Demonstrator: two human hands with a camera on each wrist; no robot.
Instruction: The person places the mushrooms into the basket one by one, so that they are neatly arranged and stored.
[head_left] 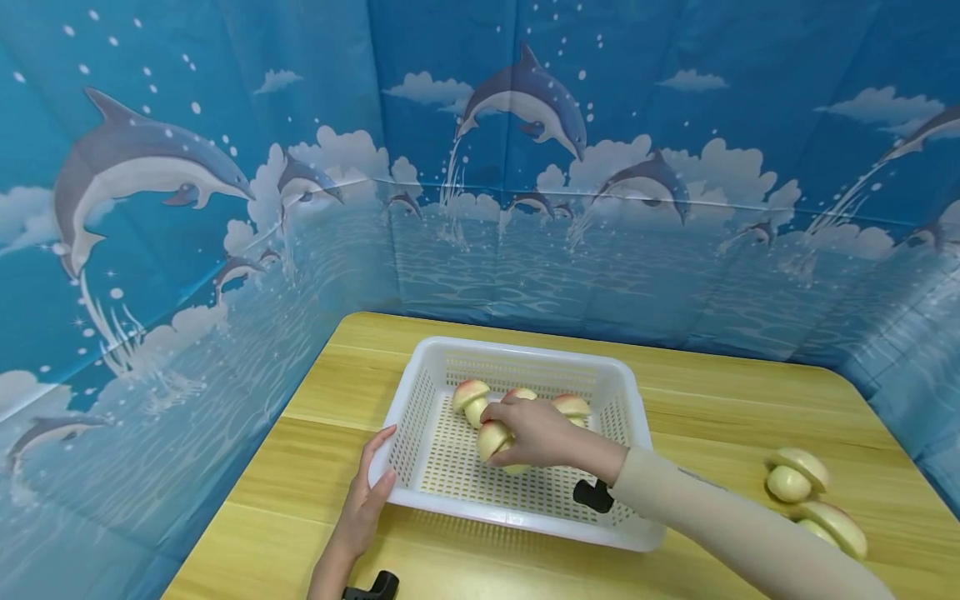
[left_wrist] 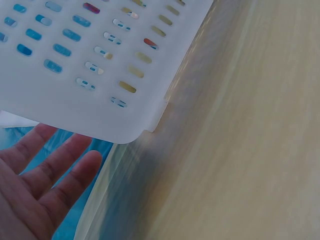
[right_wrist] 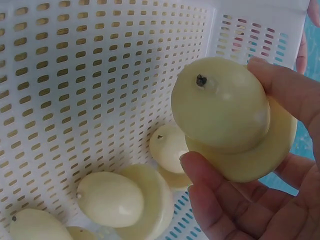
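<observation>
My right hand (head_left: 536,433) grips a pale yellow mushroom (head_left: 492,439) with a red-tinged cap, inside a white perforated basket (head_left: 517,521). Up close in the right wrist view, the held mushroom (right_wrist: 220,105) has its rounded stem with a dark spot toward the camera, thumb and fingers around the cap. Several like it lie in the basket, among them one mushroom (head_left: 470,393) at the left and another (head_left: 572,405) at the right. At the basket's near left corner rests my left hand (head_left: 363,508); its fingers (left_wrist: 70,187) look extended against the rim in the left wrist view.
Two more mushrooms, one (head_left: 797,473) behind the other (head_left: 836,527), lie on the wooden table (head_left: 712,408) right of the basket. A blue dolphin-print curtain (head_left: 480,250) surrounds the table's back and sides. Black wrist mounts (head_left: 594,496) show at both wrists.
</observation>
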